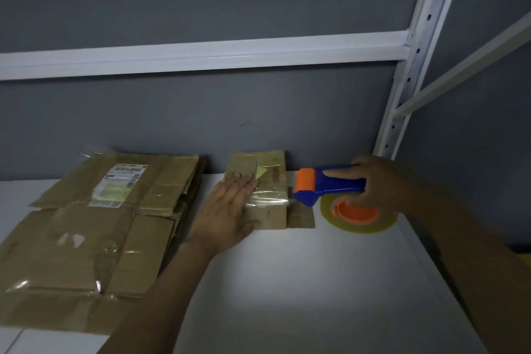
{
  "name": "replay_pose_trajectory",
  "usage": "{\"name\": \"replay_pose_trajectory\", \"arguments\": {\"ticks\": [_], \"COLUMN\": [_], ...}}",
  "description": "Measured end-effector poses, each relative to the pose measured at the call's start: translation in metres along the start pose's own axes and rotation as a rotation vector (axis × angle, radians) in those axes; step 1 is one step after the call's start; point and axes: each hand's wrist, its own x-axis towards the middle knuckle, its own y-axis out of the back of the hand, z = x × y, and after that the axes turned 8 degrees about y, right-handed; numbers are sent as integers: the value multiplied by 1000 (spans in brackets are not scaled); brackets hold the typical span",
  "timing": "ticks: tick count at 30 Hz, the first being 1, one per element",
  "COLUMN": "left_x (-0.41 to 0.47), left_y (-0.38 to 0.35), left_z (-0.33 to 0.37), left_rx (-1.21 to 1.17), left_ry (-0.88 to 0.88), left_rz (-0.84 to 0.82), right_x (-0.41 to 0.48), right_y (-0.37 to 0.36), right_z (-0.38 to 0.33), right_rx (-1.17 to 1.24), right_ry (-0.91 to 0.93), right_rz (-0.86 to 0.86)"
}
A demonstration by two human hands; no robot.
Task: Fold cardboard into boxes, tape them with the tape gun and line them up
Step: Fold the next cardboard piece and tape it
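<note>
At the left, a stack of flattened cardboard (94, 224) with a shipping label (120, 185) lies on the white shelf surface (287, 282), its right edge just beside the work.

The left hand (227, 207) lies flat with straight fingers, pressing down on the small cardboard box (267, 178) and gripping nothing. The box sits at the back of the surface, close against the grey wall (201, 123). A strip of clear tape (267, 199) crosses its top to the right edge.

The tape gun (330, 184) sits at that edge with its tape roll (359, 218) towards the viewer. The right hand (376, 181) has its fingers curled round the handle. The light is dim, so it cannot be told whether the blade touches the cardboard.

Judgement: taping is in progress. The flat hand should hold the box firmly and smooth the strip down while the gun carries it over the edge and cuts it cleanly.

A flap (301, 220) projects at the box's right and may snag. The shelving upright (408, 66) and wall limit travel to the right and rear. Open surface lies in front.
</note>
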Motion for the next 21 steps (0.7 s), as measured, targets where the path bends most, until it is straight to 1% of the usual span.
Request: {"name": "replay_pose_trajectory", "arguments": {"ticks": [3,6,8,11,16,21], "left_x": [6,12,12,10,17,21], "left_y": [4,10,7,-1,-3,-4], "left_z": [-4,-7,-5,3,1,-3], "left_rx": [20,66,32,-20,-13,19], "left_ry": [-8,-42,-70,-59,-23,-48], "left_rz": [22,58,63,15,1,8], "right_x": [-3,3,8,9,5,-17], "right_y": [-6,-34,-54,-71,-69,-64], "right_z": [-4,-26,-39,-49,-50,-38], "right_rx": [-95,-148,-95,-44,-77,-73], "right_ry": [-2,54,59,55,53,11], "right_rz": [13,38,50,68,86,91]}}
